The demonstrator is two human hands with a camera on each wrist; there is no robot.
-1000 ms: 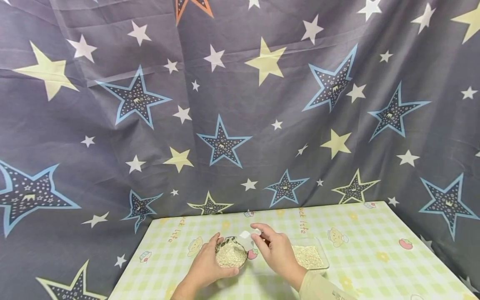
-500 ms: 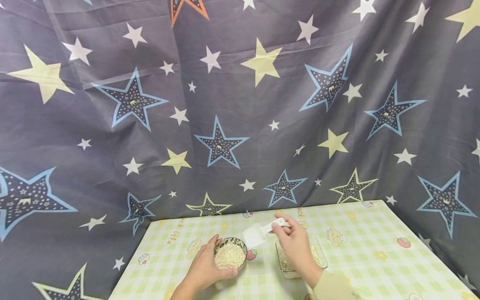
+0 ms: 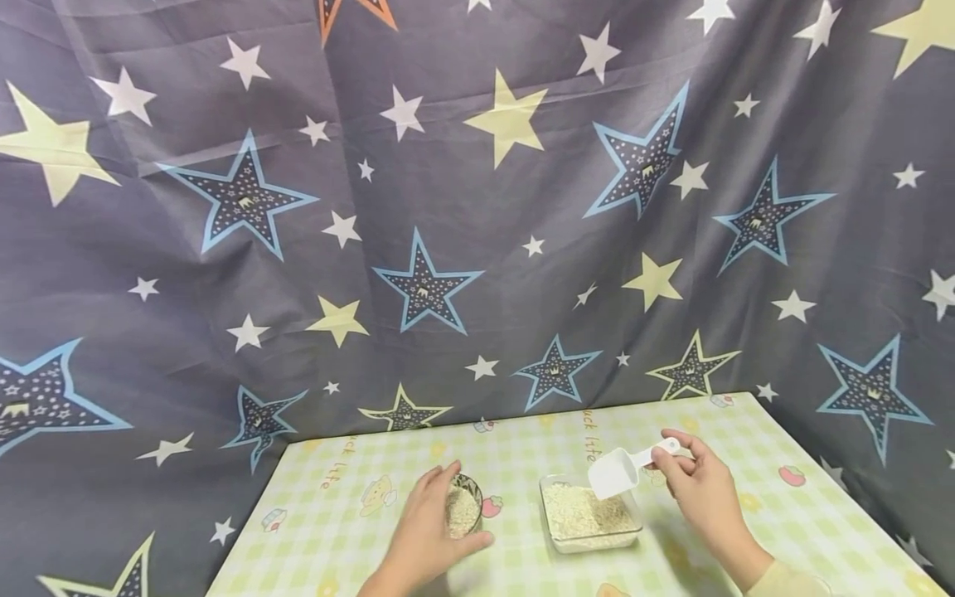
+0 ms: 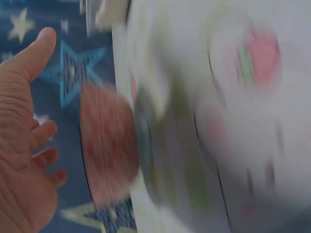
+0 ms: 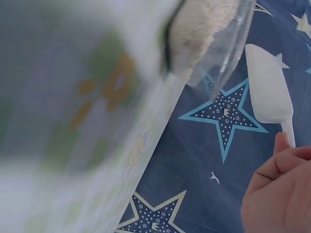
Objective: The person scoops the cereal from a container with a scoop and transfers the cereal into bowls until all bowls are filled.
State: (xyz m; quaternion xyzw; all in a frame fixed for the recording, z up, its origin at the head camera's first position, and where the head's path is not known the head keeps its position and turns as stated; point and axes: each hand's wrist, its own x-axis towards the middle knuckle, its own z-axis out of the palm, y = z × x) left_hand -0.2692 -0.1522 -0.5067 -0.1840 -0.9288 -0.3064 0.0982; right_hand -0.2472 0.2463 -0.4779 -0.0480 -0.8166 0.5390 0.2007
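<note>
My left hand [image 3: 427, 531] is beside a small patterned bowl [image 3: 472, 484] of pale flakes [image 3: 464, 511], hiding part of it in the head view. In the left wrist view a gap shows between the spread thumb and loose fingers and the bowl's reddish outside [image 4: 108, 145], which is blurred. My right hand [image 3: 705, 493] pinches the handle of a white scoop [image 3: 613, 474] between thumb and fingers. The scoop's head is above a rectangular glass container [image 3: 593, 545] holding more flakes [image 3: 570, 504]. In the right wrist view the scoop [image 5: 269, 90] is clear of the container.
The table has a green-and-white checked cloth [image 3: 515, 572] with cartoon prints. A dark curtain [image 3: 462, 365] with stars hangs behind its far edge. The bowl and the glass container stand apart, with a strip of cloth between them.
My right hand has carried the scoop rightward from beside the bowl to over the glass container. The left hand has loosened from the bowl and now overlaps more of it.
</note>
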